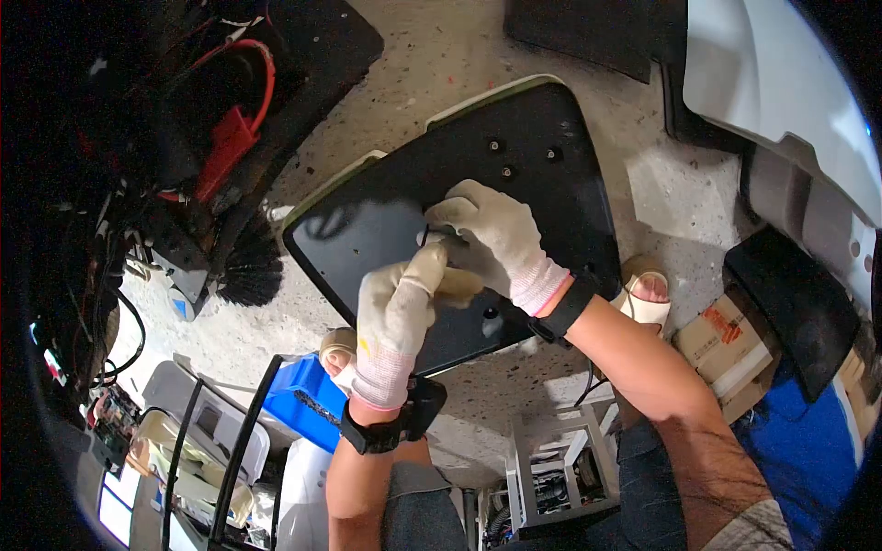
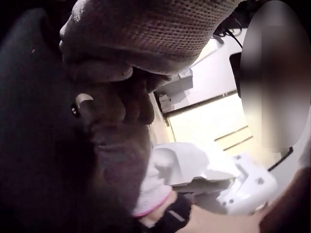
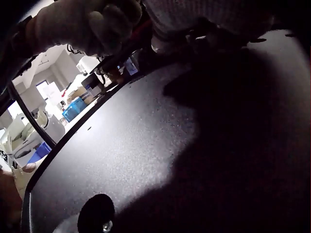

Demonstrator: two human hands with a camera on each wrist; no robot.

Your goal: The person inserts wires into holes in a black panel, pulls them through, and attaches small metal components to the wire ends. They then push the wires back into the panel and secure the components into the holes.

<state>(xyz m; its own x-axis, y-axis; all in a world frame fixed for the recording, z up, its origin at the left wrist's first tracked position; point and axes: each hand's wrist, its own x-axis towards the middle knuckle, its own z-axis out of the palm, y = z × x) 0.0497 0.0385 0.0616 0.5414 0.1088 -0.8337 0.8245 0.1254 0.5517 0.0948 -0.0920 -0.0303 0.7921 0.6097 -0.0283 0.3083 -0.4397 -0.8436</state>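
Both hands wear whitish knit gloves and meet above a broad black panel (image 1: 542, 216) lying on the floor. My left hand (image 1: 400, 298) pinches a thin, dark rod-like piece (image 1: 424, 236) from below, its fingers bent. From the other side, my right hand (image 1: 491, 230) curls its fingers onto the same piece. I cannot tell what kind of part it is. In the left wrist view, a small dark end (image 2: 74, 110) shows beside the right fingertips. Several bolts (image 1: 507, 172) sit at the panel's far side, and a round recess (image 3: 97, 213) with a shiny fastener lies nearer.
A dark machine with a red connector (image 1: 230, 142) and a black brush (image 1: 250, 271) stands at the left. To the right are a white shell (image 1: 772, 83) and a cardboard box (image 1: 726, 344). A blue bin (image 1: 299, 399) and a metal frame (image 1: 560, 468) are close by the person's feet.
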